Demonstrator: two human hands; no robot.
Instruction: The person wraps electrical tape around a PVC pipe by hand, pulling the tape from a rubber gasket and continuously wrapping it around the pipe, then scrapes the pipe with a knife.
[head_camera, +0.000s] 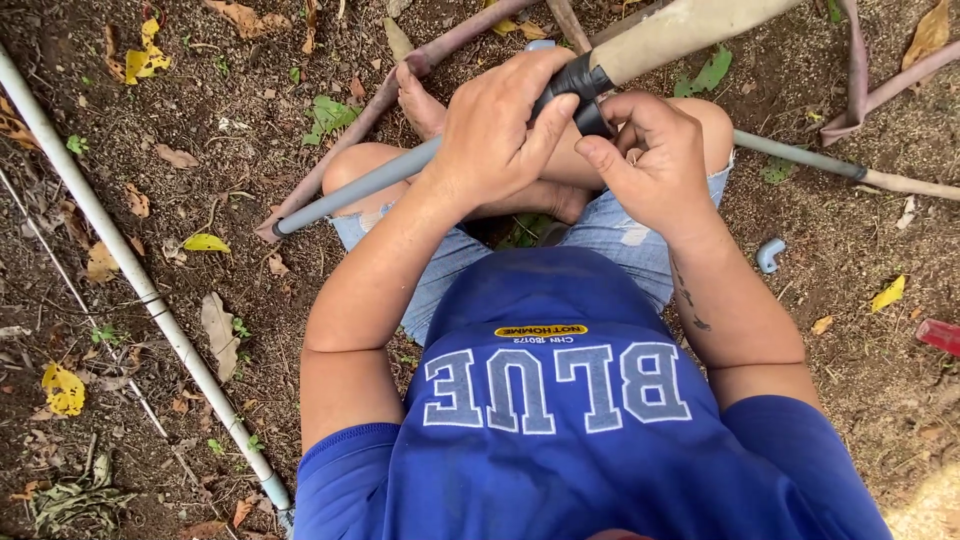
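left hand (495, 130) fingers curled, clamped over black taped joint (578, 85) | right hand (655, 160) fingers pinched on same joint from below | joint upper centre, between both hands | tan pipe (690, 25) long axis runs to upper right | grey pipe (355, 190) across knees

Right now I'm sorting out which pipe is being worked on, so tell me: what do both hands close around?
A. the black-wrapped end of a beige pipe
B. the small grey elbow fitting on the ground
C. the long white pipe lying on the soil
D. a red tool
A: the left hand and right hand both wrap the black-wrapped joint at the beige pipe end, above the knees.
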